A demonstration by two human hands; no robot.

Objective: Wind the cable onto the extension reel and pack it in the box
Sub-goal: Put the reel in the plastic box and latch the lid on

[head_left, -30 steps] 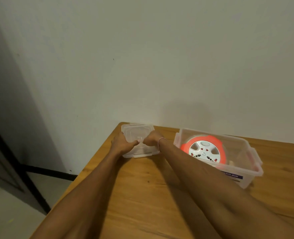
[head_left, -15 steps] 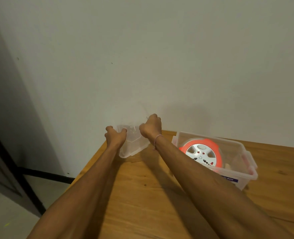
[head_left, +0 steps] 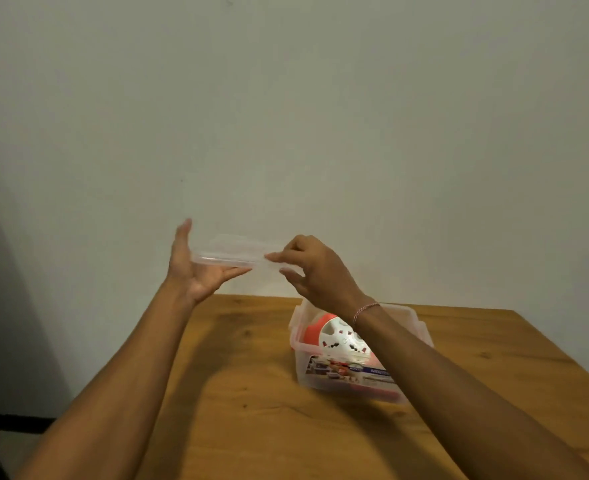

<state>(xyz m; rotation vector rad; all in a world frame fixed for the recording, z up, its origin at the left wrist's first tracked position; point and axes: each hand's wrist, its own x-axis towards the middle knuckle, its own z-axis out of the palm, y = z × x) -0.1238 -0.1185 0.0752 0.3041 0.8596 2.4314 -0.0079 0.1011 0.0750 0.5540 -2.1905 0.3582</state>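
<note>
Clear lid (head_left: pixel 232 252) is up in the air, left of the box (head_left: pixel 414 315) on the desk (head_left: pixel 251 393). Left hand (head_left: pixel 196 268) spreads flat, cradling one end; right hand (head_left: pixel 307 268) pinches the other. Extension reel (head_left: pixel 334 336) sits inside the box. Best play: keep the lid level, square its corners over the rim, press evenly.

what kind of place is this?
Probably a plain room in a home or small office, not a workshop. A bare painted wall, a wooden table pushed up to it, and a household clear plastic box holding the reel. Little else shows.
</note>
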